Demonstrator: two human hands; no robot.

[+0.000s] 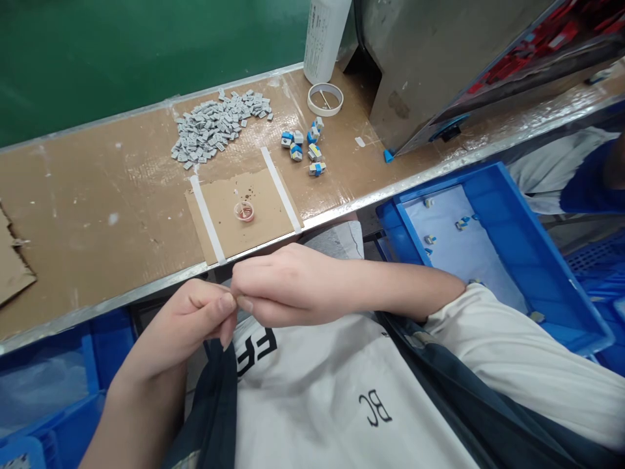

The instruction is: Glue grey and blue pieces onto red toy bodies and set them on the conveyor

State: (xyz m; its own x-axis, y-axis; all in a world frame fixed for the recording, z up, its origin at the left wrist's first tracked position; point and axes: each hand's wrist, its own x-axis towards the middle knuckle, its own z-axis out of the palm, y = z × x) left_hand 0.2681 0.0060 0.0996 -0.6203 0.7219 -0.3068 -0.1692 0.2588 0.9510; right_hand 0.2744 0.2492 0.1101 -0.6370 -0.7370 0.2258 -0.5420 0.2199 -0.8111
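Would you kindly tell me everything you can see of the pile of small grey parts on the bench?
The grey pile is a loose heap of many small, flat, blocky pieces, light grey, plastic by the look. It lies spread in a rough band on the brown bench, near its far edge by the green wall. The pieces lie jumbled at all angles, some overlapping, a few strays at the edges. Neither hand touches it. The blue and white parts lie apart to its right.

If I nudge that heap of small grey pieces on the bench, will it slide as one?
Probably not: the grey pieces lie loose and separate, so a push would likely scatter them. They look tiny and light. The brown bench top looks flat, so they should not roll far.
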